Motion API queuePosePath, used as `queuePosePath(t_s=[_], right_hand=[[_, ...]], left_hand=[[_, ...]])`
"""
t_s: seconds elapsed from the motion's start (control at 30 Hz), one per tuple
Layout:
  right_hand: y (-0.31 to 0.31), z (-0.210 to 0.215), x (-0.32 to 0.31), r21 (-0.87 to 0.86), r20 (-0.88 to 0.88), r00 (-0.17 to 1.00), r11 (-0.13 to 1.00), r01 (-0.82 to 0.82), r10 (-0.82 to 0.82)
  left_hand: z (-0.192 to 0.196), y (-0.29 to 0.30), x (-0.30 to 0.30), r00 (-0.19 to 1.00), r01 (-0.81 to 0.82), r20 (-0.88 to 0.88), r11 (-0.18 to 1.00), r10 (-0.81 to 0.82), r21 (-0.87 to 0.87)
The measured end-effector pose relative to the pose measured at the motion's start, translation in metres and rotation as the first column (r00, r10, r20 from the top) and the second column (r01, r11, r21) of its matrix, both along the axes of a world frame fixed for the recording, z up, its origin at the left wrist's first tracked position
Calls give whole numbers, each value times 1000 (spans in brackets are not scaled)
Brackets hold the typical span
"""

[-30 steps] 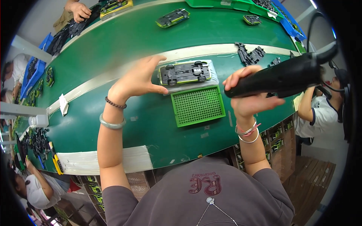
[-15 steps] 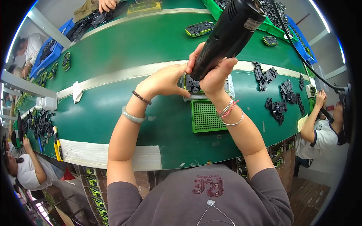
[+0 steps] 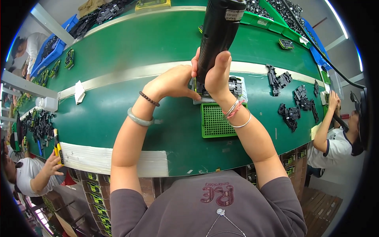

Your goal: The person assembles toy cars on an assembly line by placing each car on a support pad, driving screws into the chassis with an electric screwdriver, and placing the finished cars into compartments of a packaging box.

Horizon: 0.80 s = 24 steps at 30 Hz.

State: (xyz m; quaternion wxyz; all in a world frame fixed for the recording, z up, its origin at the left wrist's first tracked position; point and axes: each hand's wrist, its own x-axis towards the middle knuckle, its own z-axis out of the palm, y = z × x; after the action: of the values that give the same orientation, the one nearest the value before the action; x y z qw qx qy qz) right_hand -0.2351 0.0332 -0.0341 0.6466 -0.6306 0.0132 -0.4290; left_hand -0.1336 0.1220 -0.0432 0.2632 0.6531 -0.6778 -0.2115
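My right hand (image 3: pixel 218 77) is wrapped round a thick black electric screwdriver (image 3: pixel 218 35), held nearly upright with its lower end over a small toy car (image 3: pixel 235 86). The car lies with its black underside up in a pale holder (image 3: pixel 244 94). My left hand (image 3: pixel 173 83) curls round the car's left end, thumb on the near side; its other fingertips are partly hidden behind the screwdriver and my right hand. The screwdriver's tip is hidden too. Just nearer to me sits a green tray (image 3: pixel 203 130) full of small holes, partly covered by my right wrist.
Black plastic car parts (image 3: pixel 290 114) lie at the right. Green bins (image 3: pixel 260 20) of small dark parts stand at the far right. A folded white paper (image 3: pixel 79 93) lies at the left. A co-worker's hand (image 3: pixel 52 164) touches a yellow-handled tool (image 3: pixel 58 152); another person sits at the right.
The screwdriver has swung upright, its top moving left. My left hand stays at the car. The left co-worker's hand has come to the yellow-handled tool. A hand at the far left has gone.
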Motion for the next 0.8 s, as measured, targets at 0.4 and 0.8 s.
queuePosePath(t_s=[0.4, 0.8], right_hand=[[3, 4, -4, -95, -97, 995, 995, 14, -24], [-64, 5, -158, 83, 26, 970, 968, 237, -240]], left_hand=[[0, 1, -2, 999, 5, -37, 999, -7, -47], [62, 56, 87, 734, -278, -672, 945, 95, -170]])
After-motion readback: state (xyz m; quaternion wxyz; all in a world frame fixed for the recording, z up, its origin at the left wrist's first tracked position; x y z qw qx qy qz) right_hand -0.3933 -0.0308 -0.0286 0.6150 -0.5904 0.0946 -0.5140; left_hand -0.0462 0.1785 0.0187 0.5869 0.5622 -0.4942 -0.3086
